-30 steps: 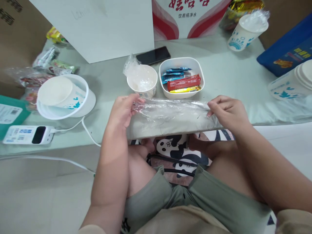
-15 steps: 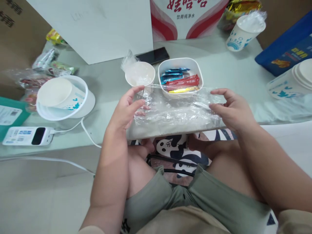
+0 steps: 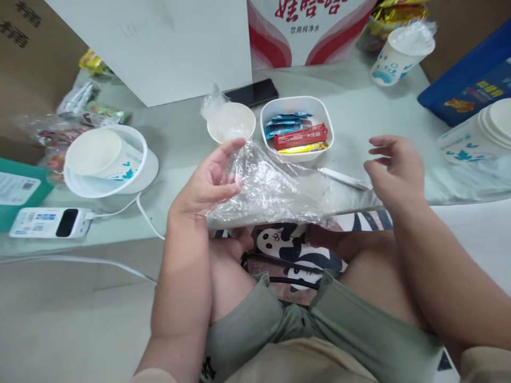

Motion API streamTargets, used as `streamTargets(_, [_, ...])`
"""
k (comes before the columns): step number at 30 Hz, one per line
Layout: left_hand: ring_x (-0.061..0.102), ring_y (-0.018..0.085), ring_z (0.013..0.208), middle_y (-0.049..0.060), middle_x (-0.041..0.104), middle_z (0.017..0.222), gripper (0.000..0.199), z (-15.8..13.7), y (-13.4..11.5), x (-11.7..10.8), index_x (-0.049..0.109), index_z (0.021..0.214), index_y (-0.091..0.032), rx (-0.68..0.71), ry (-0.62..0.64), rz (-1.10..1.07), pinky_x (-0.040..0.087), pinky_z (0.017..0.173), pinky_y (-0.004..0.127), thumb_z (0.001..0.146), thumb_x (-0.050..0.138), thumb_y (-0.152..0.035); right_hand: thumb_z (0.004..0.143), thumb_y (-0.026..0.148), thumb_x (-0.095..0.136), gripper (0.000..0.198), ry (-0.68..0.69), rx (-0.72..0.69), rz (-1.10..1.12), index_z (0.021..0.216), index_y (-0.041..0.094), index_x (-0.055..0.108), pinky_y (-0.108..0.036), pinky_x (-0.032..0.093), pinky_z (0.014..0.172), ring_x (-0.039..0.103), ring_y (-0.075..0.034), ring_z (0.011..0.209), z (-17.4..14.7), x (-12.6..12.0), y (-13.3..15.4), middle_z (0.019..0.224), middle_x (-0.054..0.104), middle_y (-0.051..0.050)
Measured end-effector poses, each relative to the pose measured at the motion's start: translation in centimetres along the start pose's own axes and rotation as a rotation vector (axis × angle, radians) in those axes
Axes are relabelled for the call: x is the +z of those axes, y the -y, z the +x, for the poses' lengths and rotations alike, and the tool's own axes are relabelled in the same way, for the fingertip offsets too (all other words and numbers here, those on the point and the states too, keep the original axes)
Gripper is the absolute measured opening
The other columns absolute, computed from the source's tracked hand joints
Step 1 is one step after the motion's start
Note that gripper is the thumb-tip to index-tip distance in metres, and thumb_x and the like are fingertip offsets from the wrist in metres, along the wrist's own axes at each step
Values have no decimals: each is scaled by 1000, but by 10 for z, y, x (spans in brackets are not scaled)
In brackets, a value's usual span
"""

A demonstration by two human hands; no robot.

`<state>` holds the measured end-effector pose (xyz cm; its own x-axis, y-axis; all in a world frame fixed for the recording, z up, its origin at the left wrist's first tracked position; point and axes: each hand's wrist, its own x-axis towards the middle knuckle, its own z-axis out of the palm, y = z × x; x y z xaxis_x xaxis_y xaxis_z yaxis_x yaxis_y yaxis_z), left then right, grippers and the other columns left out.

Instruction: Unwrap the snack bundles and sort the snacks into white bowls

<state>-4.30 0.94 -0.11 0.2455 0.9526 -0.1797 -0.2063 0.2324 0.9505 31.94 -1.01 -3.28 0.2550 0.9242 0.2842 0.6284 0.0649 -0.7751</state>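
Note:
A clear, crinkled plastic bag (image 3: 271, 183) hangs from my left hand (image 3: 213, 178) and spreads over the table's front edge. The fingertips of that hand are at its upper left corner, thumb held apart below. My right hand (image 3: 397, 167) is raised with fingers curved and apart, nothing in it. Between the bag and my right hand lies a slim white tool (image 3: 345, 178), its kind unclear. Just behind the bag stand a white paper cup (image 3: 235, 122) with plastic film in it and a white square tub (image 3: 296, 154) holding blue, red and yellow sachets.
A black phone (image 3: 255, 93) lies behind the cup. At left are a white round bowl (image 3: 149, 165) with a paper cup (image 3: 98, 154) in it and a corded white device (image 3: 50, 222). Stacked paper cups (image 3: 469, 135) and a blue bag (image 3: 467, 80) stand at right.
My right hand has let go of the plastic bag and moved slightly right. The bag's right side has dropped and drawn left, uncovering the slim white tool. My left hand stays nearly in place.

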Motion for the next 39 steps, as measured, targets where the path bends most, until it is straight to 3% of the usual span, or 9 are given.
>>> streamTargets(7, [60, 6, 62, 3, 47, 159, 77, -4, -5, 2, 73, 122, -34, -67, 286, 1, 45, 47, 22, 52, 94, -12, 70, 40, 87, 62, 591, -151, 525, 126, 31, 62, -45, 47, 115, 59, -26, 133, 6, 56, 57, 138, 65, -6])
streamTargets(10, [60, 8, 62, 5, 49, 158, 81, -8, -5, -1, 73, 125, -34, -116, 348, 44, 42, 43, 22, 50, 92, -10, 64, 41, 90, 58, 911, -102, 544, 115, 27, 67, -43, 55, 103, 69, -24, 115, 9, 74, 71, 123, 73, -6])
streamTargets(13, [67, 16, 76, 8, 58, 149, 85, -8, -3, -6, 71, 122, -33, -104, 259, 52, 48, 50, 24, 44, 95, -12, 74, 35, 80, 22, 1121, -44, 411, 89, 21, 70, -34, 60, 76, 72, -18, 79, 5, 81, 79, 87, 76, -2])
streamTargets(18, [70, 22, 112, 1, 67, 135, 58, -2, 3, -5, 67, 116, -36, 137, -23, -98, 56, 94, 33, 63, 88, -44, 79, 31, 76, 17, 801, 86, 493, 79, 21, 62, -26, 51, 53, 66, -13, 57, -8, 75, 87, 69, 68, 1])
streamTargets(22, [63, 31, 131, 13, 68, 137, 76, 4, 12, 14, 66, 118, -23, 58, 87, -69, 53, 105, 40, 61, 82, -71, 80, 41, 79, 30, 536, 167, 631, 82, 23, 55, -26, 53, 54, 69, -13, 61, -18, 71, 87, 71, 67, 2])
streamTargets(25, [73, 27, 112, 12, 76, 120, 66, 8, 21, 32, 65, 113, -21, 17, 178, 61, 58, 92, 34, 61, 92, -50, 79, 50, 79, 38, 518, 176, 695, 84, 25, 52, -26, 56, 56, 71, -14, 64, -23, 70, 85, 72, 69, 3])
streamTargets(30, [67, 14, 49, 0, 70, 60, 21, 11, 23, 38, 67, 92, -19, -26, 48, 203, 48, 47, 22, 81, 75, -35, 84, 51, 74, 33, 584, 147, 602, 92, 25, 54, -27, 54, 52, 65, -14, 52, -21, 59, 76, 62, 65, 5])
streamTargets(35, [61, 13, 41, -3, 67, 55, 18, 11, 19, 32, 70, 91, -23, 8, 54, 110, 45, 40, 22, 77, 75, -32, 91, 48, 68, 22, 518, 83, 653, 102, 29, 63, -28, 52, 53, 61, -12, 48, -21, 51, 63, 58, 61, 7])
streamTargets(39, [64, 12, 50, 0, 71, 65, 10, 16, 20, 32, 72, 71, -20, 35, 44, 97, 50, 48, 23, 72, 74, -30, 88, 43, 68, 18, 561, 43, 753, 81, 27, 70, -31, 55, 63, 66, -15, 63, -21, 54, 49, 70, 68, 2])
